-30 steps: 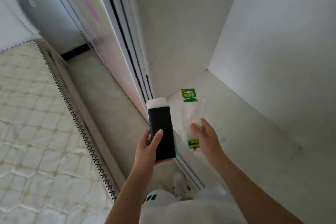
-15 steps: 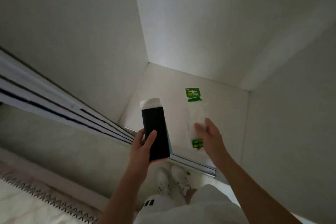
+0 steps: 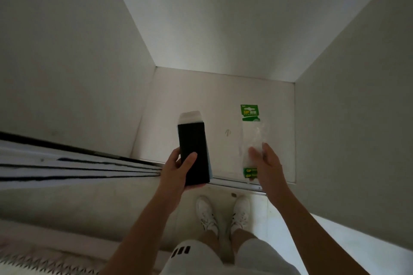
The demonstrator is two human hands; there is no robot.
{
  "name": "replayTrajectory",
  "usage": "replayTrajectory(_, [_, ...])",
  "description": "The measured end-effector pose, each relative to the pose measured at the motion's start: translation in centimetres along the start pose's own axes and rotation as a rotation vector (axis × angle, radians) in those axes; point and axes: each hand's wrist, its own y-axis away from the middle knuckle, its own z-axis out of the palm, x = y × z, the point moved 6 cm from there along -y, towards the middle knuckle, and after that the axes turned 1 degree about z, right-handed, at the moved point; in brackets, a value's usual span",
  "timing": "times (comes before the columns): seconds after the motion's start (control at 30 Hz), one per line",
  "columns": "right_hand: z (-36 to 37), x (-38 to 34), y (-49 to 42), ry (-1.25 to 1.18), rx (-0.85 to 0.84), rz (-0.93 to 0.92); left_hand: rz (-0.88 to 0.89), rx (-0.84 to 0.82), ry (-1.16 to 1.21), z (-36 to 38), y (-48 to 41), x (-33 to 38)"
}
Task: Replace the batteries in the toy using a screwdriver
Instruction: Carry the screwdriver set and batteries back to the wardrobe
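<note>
Person seen from above. The left hand (image 3: 176,169) and right hand (image 3: 268,163) are bare, and so are both forearms, down to the frame edge. The shorts (image 3: 201,259) are white or very light, loose, and end above the knee. Their left leg carries a mark (image 3: 181,251) of three short black bars side by side. The left shoe (image 3: 206,212) and right shoe (image 3: 241,209) are white trainers with small black stripes on the sides. Lower legs bare.

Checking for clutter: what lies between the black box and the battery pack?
Nothing but the pale cupboard floor, marked by one small scuff, shows between the black box and the battery pack in the head view.
</note>
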Motion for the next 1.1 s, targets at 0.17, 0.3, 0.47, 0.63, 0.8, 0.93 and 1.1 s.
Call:
replayTrajectory(0.17, [-0.1,3.1,-3.6,-0.028,-0.007,0.013,-0.074,0.017,0.010,1.4,-4.5,-3.3])
replayTrajectory(0.3, [0.2,7.3,-6.9,-0.045,0.000,0.019,-0.122,-0.008,0.026,1.9,-9.2,-7.5])
replayTrajectory(0.47, [0.9,14.1,-12.0,-0.005,0.066,0.063,-0.137,-0.013,-0.033,2.2,-16.0,-13.3])
replayTrajectory(0.63, [1.7,19.9,-16.2,0.018,0.114,0.081,-0.074,0.032,-0.172,2.0,-21.6,-17.5])
replayTrajectory(0.8, [1.6,23.2,-19.9,0.067,0.096,0.091,-0.014,0.061,-0.202,3.0,-25.4,-19.6])
replayTrajectory(0.93, [1.4,24.6,-21.7,0.144,0.094,0.072,0.044,0.118,-0.242,3.9,-26.4,-20.1])
replayTrajectory(1.1, [1.6,24.6,-23.0,0.248,0.153,0.022,0.099,0.265,-0.267,4.4,-26.7,-20.2])
